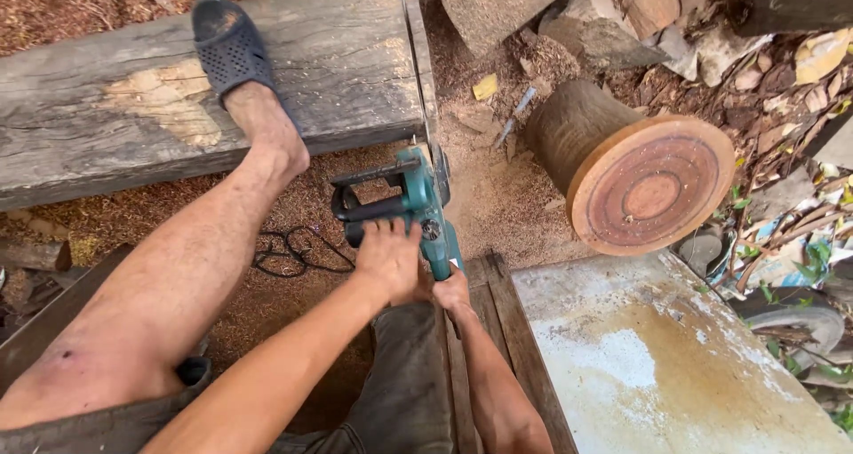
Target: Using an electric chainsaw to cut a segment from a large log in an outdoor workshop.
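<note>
Two Hands on a Green Chainsaw at the Beam's End

Head view: both hands are clamped on a green chainsaw (418, 207) at mid-frame. The left hand (389, 258) lies over the saw's near side, just below the black front handle, its grip clenched with the fingers curled onto the body. The right hand (451, 291) holds the rear of the saw from the near side, its grip clenched too, though the fingers are mostly hidden under the saw. The saw's narrow bar (418, 54) runs far, away from the person, along the right end of a large weathered wooden beam (115, 99) that lies across the far left.

The person's left leg stretches out to the left, the foot in a dark perforated sandal (229, 50) planted on top of the beam. A black cord (293, 251) lies looped on the sawdust-covered ground (498, 196) between leg and saw.

To the right of the bar, close by, a short round log (635, 174) lies on its side, its ringed cut face turned toward the camera. A small tool with a thin blade (513, 121) rests in the sawdust between bar and log. Near right, a stained pale metal sheet (675, 356) covers a low counter, with dark planks (484, 330) along its left edge beneath the right forearm. Wood offcuts (551, 5) and dry leaves (800, 72) pile up at far right.
</note>
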